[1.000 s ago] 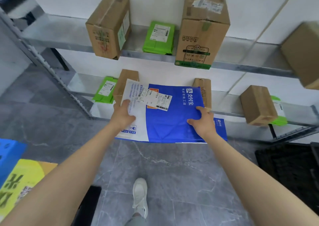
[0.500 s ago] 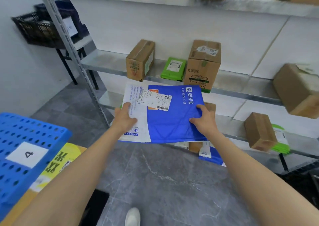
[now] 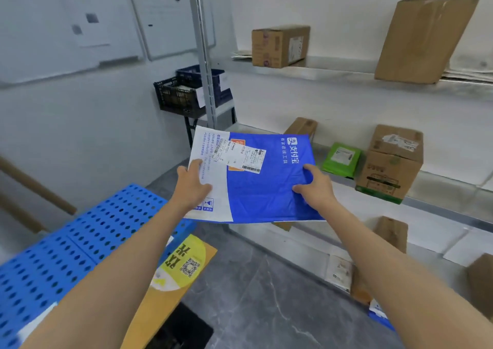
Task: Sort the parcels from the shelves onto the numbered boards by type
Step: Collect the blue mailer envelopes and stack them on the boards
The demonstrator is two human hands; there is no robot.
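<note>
The flat blue-and-white plastic mailer (image 3: 266, 188) is held in front of the grey metal shelves (image 3: 341, 67), with the left hand (image 3: 193, 186) at its left edge and the right hand (image 3: 316, 188) at its right. The perforated blue plastic board (image 3: 80, 242) lies below, to the left. On the middle shelf, a green plastic pouch (image 3: 340, 159) sits just left of a brown cardboard box (image 3: 392, 162).

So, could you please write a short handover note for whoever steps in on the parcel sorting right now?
Hands: the left hand grips the white end of the blue mailer; the right hand grips its blue end.
Position: the mailer is held flat in the air, off the shelves.
Done: mailer picked.
Left: lay it on its board. The blue perforated board is at lower left, its number unreadable. Cardboard boxes and a green pouch wait on the shelves.
</note>
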